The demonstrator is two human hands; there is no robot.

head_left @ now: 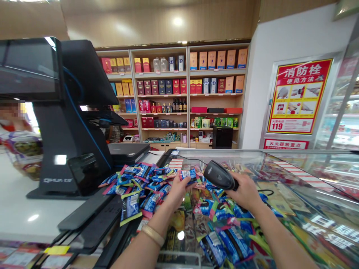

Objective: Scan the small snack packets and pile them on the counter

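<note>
My left hand (176, 188) pinches a small blue snack packet (187, 174), label side up, above a heap of like blue packets (146, 185). My right hand (244, 192) grips a black barcode scanner (219, 175), whose head points left towards the held packet, a short gap between them. More blue packets (227, 243) lie scattered under my right forearm on the glass counter (303, 179). A gold bracelet (153, 234) sits on my left wrist.
A black checkout terminal with screens (56, 112) stands at left on the white counter (17, 213), a black keyboard (92, 220) before it. Shelves of boxed goods and bottles (174, 93) fill the back wall. A red fire-hydrant poster (298, 95) hangs at right. A person's blurred shape shows at far left.
</note>
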